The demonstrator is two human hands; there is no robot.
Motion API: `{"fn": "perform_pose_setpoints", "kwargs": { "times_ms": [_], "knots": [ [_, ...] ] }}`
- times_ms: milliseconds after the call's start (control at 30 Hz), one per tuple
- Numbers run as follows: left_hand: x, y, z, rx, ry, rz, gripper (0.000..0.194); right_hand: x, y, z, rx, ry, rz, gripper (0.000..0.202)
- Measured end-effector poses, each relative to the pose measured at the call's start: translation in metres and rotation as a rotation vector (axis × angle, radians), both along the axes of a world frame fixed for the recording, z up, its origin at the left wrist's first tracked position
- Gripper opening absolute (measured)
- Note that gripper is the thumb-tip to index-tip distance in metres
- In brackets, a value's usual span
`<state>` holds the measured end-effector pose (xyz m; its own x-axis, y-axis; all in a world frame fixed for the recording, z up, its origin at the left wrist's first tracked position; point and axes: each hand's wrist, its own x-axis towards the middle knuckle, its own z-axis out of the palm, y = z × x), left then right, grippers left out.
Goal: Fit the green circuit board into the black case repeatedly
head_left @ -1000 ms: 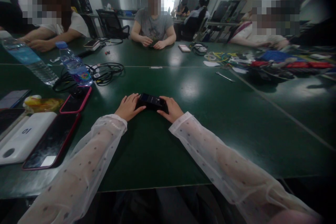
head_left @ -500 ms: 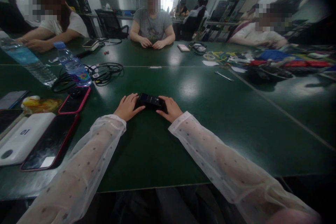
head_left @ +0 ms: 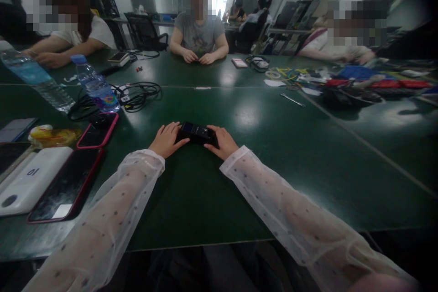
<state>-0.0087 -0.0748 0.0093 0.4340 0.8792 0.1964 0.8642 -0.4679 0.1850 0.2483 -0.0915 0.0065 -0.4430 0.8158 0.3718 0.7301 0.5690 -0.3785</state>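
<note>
A small black device (head_left: 197,131) with a little screen and buttons rests on the dark green table (head_left: 201,200), in front of me. My left hand (head_left: 167,139) grips its left end, thumb along the near side and fingers behind. Around its right end is my right hand (head_left: 221,142), with the thumb on the near side. Both hands are closed on the device, and they hide its two ends. Sheer white dotted sleeves cover both forearms.
At left lie a red-edged phone (head_left: 66,185), a white power bank (head_left: 34,180), a pink-cased phone (head_left: 98,131), a bottle (head_left: 94,83) and black cables (head_left: 143,96). A wrench (head_left: 292,100) lies right of centre, near a pile of cables (head_left: 362,84). People sit around the table.
</note>
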Motion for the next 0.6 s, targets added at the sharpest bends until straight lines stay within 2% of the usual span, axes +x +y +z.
{"fn": "perform_pose_setpoints", "kwargs": {
  "times_ms": [600],
  "knots": [
    [0.0015, -0.0023, 0.0026, 0.0, -0.001, 0.006, 0.067, -0.0013, -0.0025, 0.0032, -0.006, 0.001, -0.005, 0.063]
  ]
}}
